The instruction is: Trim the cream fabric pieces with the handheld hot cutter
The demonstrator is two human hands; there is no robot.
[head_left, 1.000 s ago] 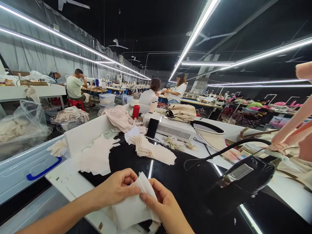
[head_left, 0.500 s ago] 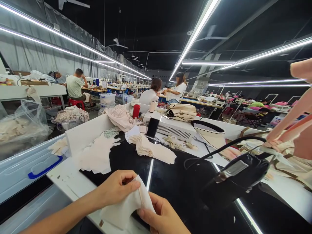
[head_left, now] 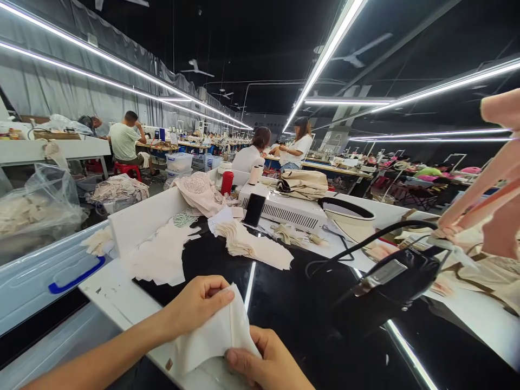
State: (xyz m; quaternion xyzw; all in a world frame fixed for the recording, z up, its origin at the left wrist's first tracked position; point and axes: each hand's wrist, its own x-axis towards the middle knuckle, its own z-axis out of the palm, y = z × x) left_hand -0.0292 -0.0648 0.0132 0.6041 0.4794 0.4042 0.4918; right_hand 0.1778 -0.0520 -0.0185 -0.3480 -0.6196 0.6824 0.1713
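My left hand (head_left: 205,303) pinches the top edge of a white fabric piece (head_left: 215,336), thumb on the near side. Lower down and to the right, my right hand (head_left: 266,355) grips the same piece between thumb and fingers. A seam line runs down the cloth between the two hands. Beyond them on the black table top (head_left: 284,303) lies a fanned stack of cream pieces (head_left: 255,246). More pale cut pieces (head_left: 160,257) are spread at the left.
A black device (head_left: 390,287) with a cable stands at the right. A phone (head_left: 254,210) leans on a white vented box (head_left: 284,208) with folded cloth on it. A blue-handled bin (head_left: 49,249) is at the left. Several people sit or stand further back.
The fabric has opened slightly between my hands, and its lower part has swung a little to the right. Both hands keep their hold on it.
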